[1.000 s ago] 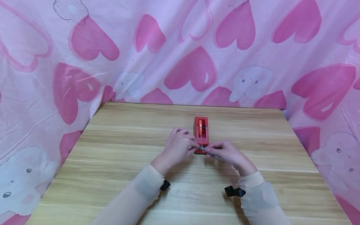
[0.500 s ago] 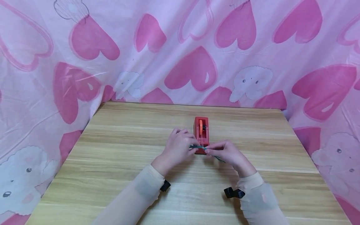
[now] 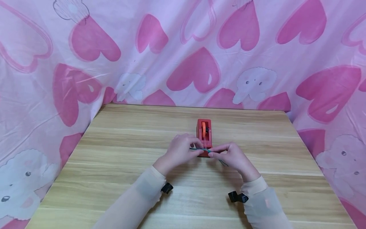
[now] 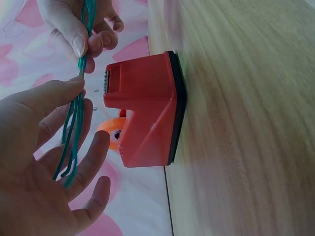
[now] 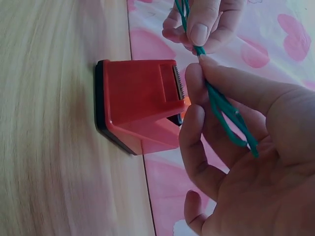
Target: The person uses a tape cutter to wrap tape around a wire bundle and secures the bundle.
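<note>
A thin bundle of green cords stretches between both hands above the front of a red tape dispenser. My left hand pinches it between thumb and forefinger near its middle, the other fingers spread loosely, and loose ends trail over the palm in the left wrist view. Close beside, my right hand pinches the same bundle, whose looped ends lie across the right palm. The two sets of fingertips almost meet. The dispenser's serrated blade faces up, and an orange roll sits inside its body.
The wooden table lies under both forearms. Pink curtain with hearts closes off the back and both sides. Small black devices are strapped at the wrists.
More of the green cords shows between my left thumb and fingers, which have shifted slightly along the bundle. My right hand holds nearly the same place. The tape dispenser has stayed put.
</note>
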Action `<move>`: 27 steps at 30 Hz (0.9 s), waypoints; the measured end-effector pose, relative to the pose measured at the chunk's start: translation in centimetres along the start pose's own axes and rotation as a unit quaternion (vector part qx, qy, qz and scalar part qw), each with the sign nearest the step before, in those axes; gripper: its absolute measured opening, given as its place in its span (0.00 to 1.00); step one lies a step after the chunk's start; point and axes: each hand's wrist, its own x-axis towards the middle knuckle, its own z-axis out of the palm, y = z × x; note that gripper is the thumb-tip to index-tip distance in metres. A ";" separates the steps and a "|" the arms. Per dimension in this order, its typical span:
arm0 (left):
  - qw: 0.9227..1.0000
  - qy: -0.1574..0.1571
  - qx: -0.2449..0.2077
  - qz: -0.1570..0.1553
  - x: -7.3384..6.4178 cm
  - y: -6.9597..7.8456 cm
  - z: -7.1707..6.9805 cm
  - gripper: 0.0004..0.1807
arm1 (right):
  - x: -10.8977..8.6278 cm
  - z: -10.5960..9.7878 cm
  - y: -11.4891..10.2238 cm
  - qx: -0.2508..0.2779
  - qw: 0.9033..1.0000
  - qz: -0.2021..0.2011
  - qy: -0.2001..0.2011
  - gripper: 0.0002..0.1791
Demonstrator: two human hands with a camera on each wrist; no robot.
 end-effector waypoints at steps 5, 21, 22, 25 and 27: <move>1.000 -0.010 -0.020 -0.003 0.0 -0.3 0.2 0.04 | 0.2 0.0 0.2 -0.015 0.999 -0.039 0.003 0.09; 0.999 -0.026 -0.033 -0.007 0.2 -0.7 0.1 0.05 | -0.1 0.3 -0.1 -0.035 0.991 -0.129 0.029 0.07; 0.999 -0.026 -0.032 -0.009 0.2 -0.7 0.1 0.05 | 0.0 0.3 0.0 -0.035 0.990 -0.133 0.030 0.07; 0.999 -0.025 -0.033 -0.018 0.2 -0.7 0.1 0.06 | 0.1 0.4 0.1 -0.037 0.988 -0.145 0.035 0.06; 0.999 -0.025 -0.034 -0.022 0.2 -0.8 0.1 0.06 | 0.1 0.4 0.1 -0.039 0.987 -0.150 0.039 0.06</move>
